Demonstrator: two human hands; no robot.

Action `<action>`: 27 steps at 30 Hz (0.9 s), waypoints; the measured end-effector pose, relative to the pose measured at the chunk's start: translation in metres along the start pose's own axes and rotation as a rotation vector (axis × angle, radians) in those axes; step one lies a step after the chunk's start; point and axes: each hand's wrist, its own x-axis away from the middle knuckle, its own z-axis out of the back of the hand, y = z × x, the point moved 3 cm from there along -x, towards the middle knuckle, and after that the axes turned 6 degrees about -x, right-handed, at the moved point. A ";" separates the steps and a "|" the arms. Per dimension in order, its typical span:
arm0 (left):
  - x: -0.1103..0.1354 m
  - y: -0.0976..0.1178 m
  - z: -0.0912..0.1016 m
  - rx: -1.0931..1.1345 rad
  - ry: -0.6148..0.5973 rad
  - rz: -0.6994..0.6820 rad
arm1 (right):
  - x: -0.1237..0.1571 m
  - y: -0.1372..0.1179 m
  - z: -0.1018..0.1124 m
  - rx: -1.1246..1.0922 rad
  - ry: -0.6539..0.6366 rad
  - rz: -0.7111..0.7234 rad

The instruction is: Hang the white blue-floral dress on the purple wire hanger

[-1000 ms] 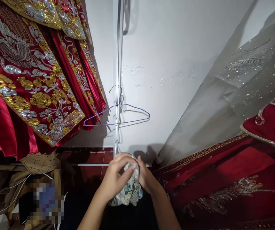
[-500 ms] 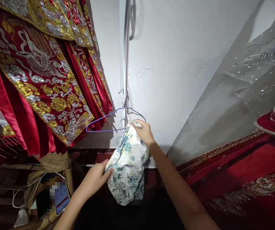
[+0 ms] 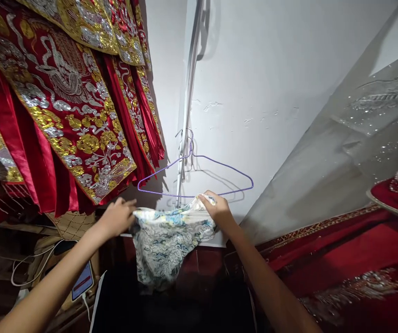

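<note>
A white floral garment (image 3: 171,236) with blue and green print is stretched sideways between my hands, its lower part hanging in folds. My left hand (image 3: 118,217) pinches its upper left corner, a few fingers pointing outward. At the upper right corner, my right hand (image 3: 219,212) is closed on the cloth, thumb on top. Just above the cloth hangs a purple wire hanger (image 3: 233,166), its hook near a white metal upright (image 3: 188,88). The garment's top edge lies below the hanger's bottom bar, close to it at my right hand.
Red embroidered costumes (image 3: 70,111) hang on the left. A sparkly sheer white fabric (image 3: 369,115) and red garments (image 3: 365,249) fill the right side. At lower left, a phone (image 3: 83,281) with a white cable lies on a tan seat. Behind the hanger is a white wall (image 3: 254,69).
My left hand has moved left and up, spreading the bunched garment wide. My right hand has come down slightly, and the whole hanger now shows.
</note>
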 end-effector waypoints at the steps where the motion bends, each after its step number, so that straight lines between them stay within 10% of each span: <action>1: -0.009 -0.003 0.012 0.009 0.080 0.021 | 0.001 -0.002 0.004 0.008 0.001 -0.005; 7: -0.041 0.014 0.078 0.317 0.463 0.091 | 0.009 -0.016 0.000 -0.009 -0.104 -0.009; 13: -0.075 0.051 0.088 0.518 0.564 -0.198 | 0.024 -0.041 -0.003 0.080 -0.197 -0.025; 21: -0.083 0.023 0.105 0.327 0.492 -0.300 | 0.015 -0.038 0.093 0.247 0.218 -0.060; 27: -0.073 0.008 0.110 0.404 0.579 -0.159 | -0.033 -0.044 0.106 -0.344 -0.099 -0.249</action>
